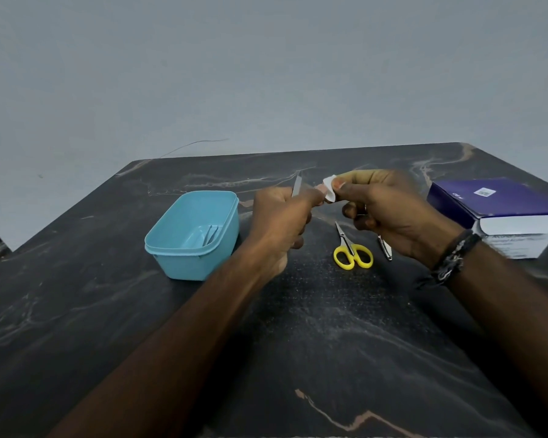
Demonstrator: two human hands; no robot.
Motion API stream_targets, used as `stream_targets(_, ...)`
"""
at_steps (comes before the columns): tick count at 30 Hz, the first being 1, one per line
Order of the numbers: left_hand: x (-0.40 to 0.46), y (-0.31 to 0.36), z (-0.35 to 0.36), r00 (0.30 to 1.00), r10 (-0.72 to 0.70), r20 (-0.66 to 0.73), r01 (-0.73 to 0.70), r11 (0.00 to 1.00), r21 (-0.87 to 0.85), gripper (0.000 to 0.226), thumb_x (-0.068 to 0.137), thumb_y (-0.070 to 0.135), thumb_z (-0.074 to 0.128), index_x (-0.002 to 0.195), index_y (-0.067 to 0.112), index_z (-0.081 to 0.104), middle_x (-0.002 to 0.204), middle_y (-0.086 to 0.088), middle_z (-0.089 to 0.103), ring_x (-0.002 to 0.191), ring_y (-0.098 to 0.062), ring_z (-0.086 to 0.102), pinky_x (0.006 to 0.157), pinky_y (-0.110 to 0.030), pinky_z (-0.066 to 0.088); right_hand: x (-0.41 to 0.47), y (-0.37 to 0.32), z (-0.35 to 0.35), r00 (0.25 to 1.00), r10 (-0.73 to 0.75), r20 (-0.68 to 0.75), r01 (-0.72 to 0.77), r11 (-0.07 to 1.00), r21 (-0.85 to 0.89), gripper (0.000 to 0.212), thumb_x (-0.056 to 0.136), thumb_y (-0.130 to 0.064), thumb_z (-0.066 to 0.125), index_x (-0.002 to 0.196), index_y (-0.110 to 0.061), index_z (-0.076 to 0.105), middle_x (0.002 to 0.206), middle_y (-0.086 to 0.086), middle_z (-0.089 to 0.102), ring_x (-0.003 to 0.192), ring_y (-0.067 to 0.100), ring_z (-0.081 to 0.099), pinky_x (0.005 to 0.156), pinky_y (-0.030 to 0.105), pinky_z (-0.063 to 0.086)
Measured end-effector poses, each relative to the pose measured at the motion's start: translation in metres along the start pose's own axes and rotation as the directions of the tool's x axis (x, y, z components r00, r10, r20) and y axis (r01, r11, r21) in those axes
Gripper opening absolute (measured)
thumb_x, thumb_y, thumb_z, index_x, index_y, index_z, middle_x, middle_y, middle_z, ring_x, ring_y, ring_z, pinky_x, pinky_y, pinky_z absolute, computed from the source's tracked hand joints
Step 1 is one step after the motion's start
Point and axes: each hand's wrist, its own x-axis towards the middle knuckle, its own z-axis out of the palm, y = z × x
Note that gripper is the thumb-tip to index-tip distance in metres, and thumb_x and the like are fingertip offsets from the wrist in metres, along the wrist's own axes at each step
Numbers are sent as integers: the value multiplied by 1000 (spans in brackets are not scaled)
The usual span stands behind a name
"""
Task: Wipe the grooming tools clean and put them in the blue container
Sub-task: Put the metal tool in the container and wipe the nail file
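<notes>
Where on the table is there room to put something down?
Bare table near the person, and left of the blue container. Crowded between the container and purple box: both hands, yellow scissors, nail clipper.

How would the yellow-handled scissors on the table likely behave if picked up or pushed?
The yellow-handled scissors look small, so probably light. Lying flat on the table, they would likely slide rather than roll. The thin metal blades seem stiff.
</notes>
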Motion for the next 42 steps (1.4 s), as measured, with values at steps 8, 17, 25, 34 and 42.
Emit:
stream_targets(8, 1, -5, 3, 999, -3, -42, -1, 996, -89, 7, 85, 10, 68, 79, 8, 65, 45, 7, 37, 39, -5, 26, 34, -18, 21, 0, 0, 1, 998, 33, 57, -34, 999, 2, 17, 97, -10, 55, 96, -5, 72, 87, 7, 70, 54, 9, 47, 38, 16, 29)
stream_targets(17, 1, -6, 4, 998, -57, -18, 52, 971, -233, 8, 86, 14, 65, 87, 6, 65, 43, 7, 34, 35, -5, 23, 32, -16, 18, -2, 3, 0, 993, -39, 112, 39, 999, 6, 18, 90, -14, 66, 104, -5, 72, 95, 16, 66, 56, 8, 45, 42, 17, 30)
stream_targets(25, 0, -9, 8, 999, -53, -11, 50, 978, -203, 10, 84, 16, 68, 80, 8, 66, 42, 8, 36, 36, -4, 24, 32, -16, 19, -4, 4, 2, 994, -2, 106, 3, 1000, -3, 25, 92, -22, 64, 104, -1, 71, 85, 6, 66, 56, 8, 42, 41, 16, 29)
stream_targets(34, -5, -14, 14, 993, 33, -116, -41, 997, -61, 23, 81, 21, 75, 63, 14, 62, 50, 2, 41, 41, -8, 29, 38, -19, 23, -1, 6, 3, 1000, -16, 16, 17, 998, -52, 27, 89, -25, 69, 97, 0, 73, 86, 12, 67, 53, 9, 42, 39, 18, 31)
stream_targets(42, -7, -20, 16, 975, 174, -135, -160, 981, 107, 25, 83, 18, 71, 63, 3, 65, 44, 4, 38, 39, -10, 27, 43, -24, 24, 1, 8, 3, 1000, -17, 17, 18, 998, -59, 20, 87, -22, 71, 94, -3, 74, 70, 2, 65, 51, 8, 44, 39, 17, 31)
